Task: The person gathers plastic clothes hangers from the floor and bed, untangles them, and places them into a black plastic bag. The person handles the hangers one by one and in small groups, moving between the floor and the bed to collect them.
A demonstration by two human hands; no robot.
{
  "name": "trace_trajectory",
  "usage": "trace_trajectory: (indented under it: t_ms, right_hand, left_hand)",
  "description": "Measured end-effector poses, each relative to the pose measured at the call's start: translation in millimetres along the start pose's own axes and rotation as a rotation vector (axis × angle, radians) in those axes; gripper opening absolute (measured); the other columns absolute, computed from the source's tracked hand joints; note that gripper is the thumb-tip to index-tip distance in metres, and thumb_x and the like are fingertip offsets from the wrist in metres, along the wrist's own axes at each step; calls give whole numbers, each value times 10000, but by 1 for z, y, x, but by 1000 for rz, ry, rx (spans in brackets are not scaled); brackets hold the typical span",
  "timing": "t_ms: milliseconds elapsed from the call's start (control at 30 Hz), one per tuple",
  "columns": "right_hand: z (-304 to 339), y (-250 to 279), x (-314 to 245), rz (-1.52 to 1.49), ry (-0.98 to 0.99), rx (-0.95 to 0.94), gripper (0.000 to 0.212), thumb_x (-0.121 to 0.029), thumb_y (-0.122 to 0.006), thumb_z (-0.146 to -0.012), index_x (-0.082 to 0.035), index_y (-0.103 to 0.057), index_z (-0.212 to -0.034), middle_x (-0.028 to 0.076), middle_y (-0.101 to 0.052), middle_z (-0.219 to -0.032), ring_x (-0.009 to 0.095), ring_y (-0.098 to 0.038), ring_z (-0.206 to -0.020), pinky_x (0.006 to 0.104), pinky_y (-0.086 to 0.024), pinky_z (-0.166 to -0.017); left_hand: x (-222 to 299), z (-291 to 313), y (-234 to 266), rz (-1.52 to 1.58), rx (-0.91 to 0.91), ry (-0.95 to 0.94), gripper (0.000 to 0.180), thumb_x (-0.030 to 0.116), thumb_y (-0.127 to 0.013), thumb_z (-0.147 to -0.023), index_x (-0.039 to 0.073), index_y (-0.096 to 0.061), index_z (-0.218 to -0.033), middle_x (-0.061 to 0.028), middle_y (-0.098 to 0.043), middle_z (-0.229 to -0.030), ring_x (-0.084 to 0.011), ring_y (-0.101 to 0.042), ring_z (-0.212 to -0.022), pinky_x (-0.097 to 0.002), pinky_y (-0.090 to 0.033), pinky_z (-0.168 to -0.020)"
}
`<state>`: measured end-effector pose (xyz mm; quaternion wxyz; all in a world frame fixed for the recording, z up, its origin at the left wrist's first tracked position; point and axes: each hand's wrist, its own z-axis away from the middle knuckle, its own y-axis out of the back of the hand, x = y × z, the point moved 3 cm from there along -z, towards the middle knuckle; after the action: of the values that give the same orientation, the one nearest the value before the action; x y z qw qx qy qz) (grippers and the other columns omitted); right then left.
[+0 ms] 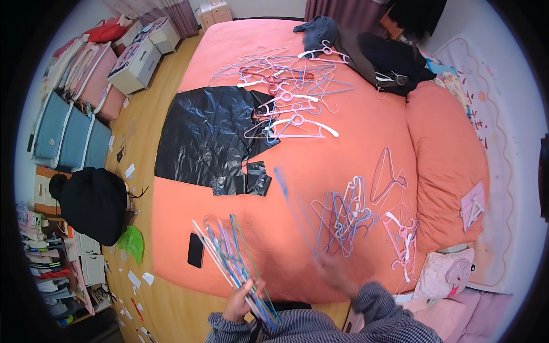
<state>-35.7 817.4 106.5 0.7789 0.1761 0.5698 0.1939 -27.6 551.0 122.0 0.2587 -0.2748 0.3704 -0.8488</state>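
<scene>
My left hand, low in the head view, is closed around a bundle of thin clothes hangers in white, blue, purple and green, which fans out upward over the bed's near edge. To its right, my right hand is smeared by motion. A blurred blue clothes hanger runs from its fingers up and to the left. Beyond that hand lies a tangled pile of blue, white and purple hangers. Several pink-and-white hangers rest farther right, near the pillow.
More hangers lie across the far middle of the pink bed, partly over a black plastic bag. A black phone lies left of the bundle. Dark clothes sit at the far right. Storage boxes line the left wall.
</scene>
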Motion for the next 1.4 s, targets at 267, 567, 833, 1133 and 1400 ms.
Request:
trace_trajectory:
  t_ms: [267, 567, 833, 1133, 1400]
  right_hand:
    - [57, -81, -54, -465, 108, -557, 248, -264, -566, -894, -32, -611, -967, 108, -609, -787, 183, -593, -676, 315, -485, -606]
    - [-368, -58, 81, -176, 160, 444, 223, -191, -481, -910, 4, -551, -827, 43, -506, -689, 141, -549, -672, 323, -479, -575]
    - [-508, -90, 58, -511, -407, 365, 233, -66, -623, -780, 81, -480, -890, 104, -539, -664, 195, -562, -492, 282, -463, -384]
    - [-255, -76, 124, -749, -291, 142, 318, -303, -441, -952, -134, -422, -684, -32, -375, -457, 83, -340, -351, 248, -244, -329]
    - [25, -15, 32, -417, -321, 36, 199, -201, -445, -946, -42, -561, -915, 51, -495, -575, 151, -482, -462, 289, -383, -436]
  left_hand:
    - [-22, -2, -9, -126, 107, 6, 267, 271, -552, -900, 36, -489, -1010, -75, -555, -785, -169, -555, -659, -330, -470, -742]
    - [-26, 33, 47, 113, 239, 24, 155, 200, -558, -892, 87, -477, -961, 14, -358, -647, -99, -365, -536, -266, -435, -647]
    - [-19, 32, 44, 251, 227, 58, 194, 206, -580, -865, 101, -425, -815, 11, -334, -652, -102, -364, -540, -269, -423, -638]
    - [-18, 30, 27, 371, 77, 53, 232, 208, -583, -856, 107, -395, -766, 10, -324, -654, -104, -364, -543, -271, -418, -632]
    - [-22, 9, 27, 68, 132, 103, 223, 226, -597, -845, 116, -413, -783, 30, -334, -607, -94, -395, -542, -278, -422, -645]
